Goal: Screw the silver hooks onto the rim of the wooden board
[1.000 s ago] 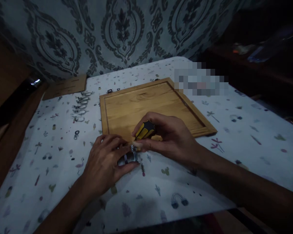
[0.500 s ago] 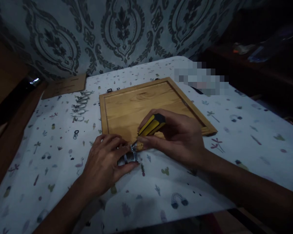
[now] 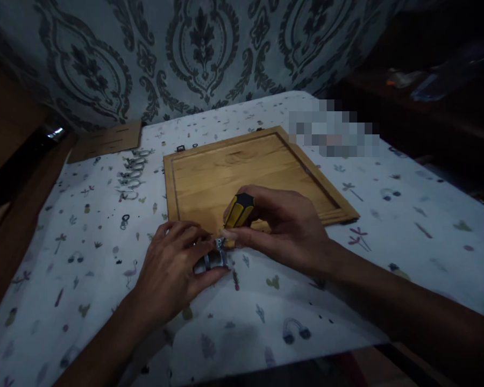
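Observation:
A framed wooden panel (image 3: 226,177) lies flat on the table. At its near left edge sits a small silvery metal fitting (image 3: 220,244); its exact kind is hard to make out in the dim light. My left hand (image 3: 181,258) grips this fitting between thumb and fingers, with the other fingers resting by the panel's corner. My right hand (image 3: 282,226) is closed round a screwdriver with a yellow and black handle (image 3: 240,209). The screwdriver is held over the fitting, and its tip is hidden behind my thumb and fingers.
Several ring-shaped metal pieces (image 3: 132,174) lie in a row left of the panel, with a smaller dark metal piece (image 3: 124,221) nearer me. Brown cardboard (image 3: 113,141) lies at the back left. A pixelated patch covers something at the back right of the printed tablecloth (image 3: 105,269).
My right hand has shifted a little left, and the screwdriver handle now stands more upright over the fitting. My left hand has stayed in place.

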`<state>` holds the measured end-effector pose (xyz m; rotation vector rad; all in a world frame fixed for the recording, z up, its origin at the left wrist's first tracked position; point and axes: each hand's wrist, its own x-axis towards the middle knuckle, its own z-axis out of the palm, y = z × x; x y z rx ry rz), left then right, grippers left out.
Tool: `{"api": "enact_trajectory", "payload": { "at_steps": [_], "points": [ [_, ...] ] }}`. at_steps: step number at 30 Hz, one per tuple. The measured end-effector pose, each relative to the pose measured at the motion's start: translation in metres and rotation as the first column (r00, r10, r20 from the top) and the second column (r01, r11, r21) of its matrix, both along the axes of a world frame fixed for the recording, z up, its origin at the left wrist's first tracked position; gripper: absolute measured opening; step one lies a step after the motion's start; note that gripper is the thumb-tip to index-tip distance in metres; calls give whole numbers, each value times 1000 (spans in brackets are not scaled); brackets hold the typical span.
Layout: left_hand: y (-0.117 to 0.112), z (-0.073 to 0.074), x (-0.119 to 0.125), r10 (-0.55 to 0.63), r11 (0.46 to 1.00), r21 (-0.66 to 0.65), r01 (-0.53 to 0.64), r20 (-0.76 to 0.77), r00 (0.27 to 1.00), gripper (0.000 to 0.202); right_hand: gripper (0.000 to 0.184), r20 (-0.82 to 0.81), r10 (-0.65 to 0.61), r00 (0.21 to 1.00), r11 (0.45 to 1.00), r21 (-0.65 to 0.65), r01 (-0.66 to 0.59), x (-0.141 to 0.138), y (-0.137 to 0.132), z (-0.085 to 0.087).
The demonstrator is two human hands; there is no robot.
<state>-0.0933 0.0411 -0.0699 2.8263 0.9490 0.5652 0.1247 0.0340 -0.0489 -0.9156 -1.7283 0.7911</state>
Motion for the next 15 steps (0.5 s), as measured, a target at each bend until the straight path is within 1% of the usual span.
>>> {"api": "enact_trajectory", "payload": {
  "at_steps": [4,7,10,12,15],
  "points": [
    [0,-1,0,7,1000,-6,-7,-10,1000,28,31,-14,26,1000,999,-26,-26,-1,-1,2],
    [1,-1,1,4,1000,5,-4,-14,1000,29,32,-40,42,998,994,-101,-46,-2,-4,2],
    [1,0,2,2,1000,8,-2,-2,1000,27,34,-31,28,999,986,-164,-32,-3,-5,2],
    [1,-1,2,5,1000,0,-5,4,1000,26,35,-26,36,999,986,-160,-40,-2,-5,2],
    [1,-2,1,10,1000,0,-10,0,1000,27,34,-47,98,994,986,-130,-103,-1,-2,4]
  ]
}}
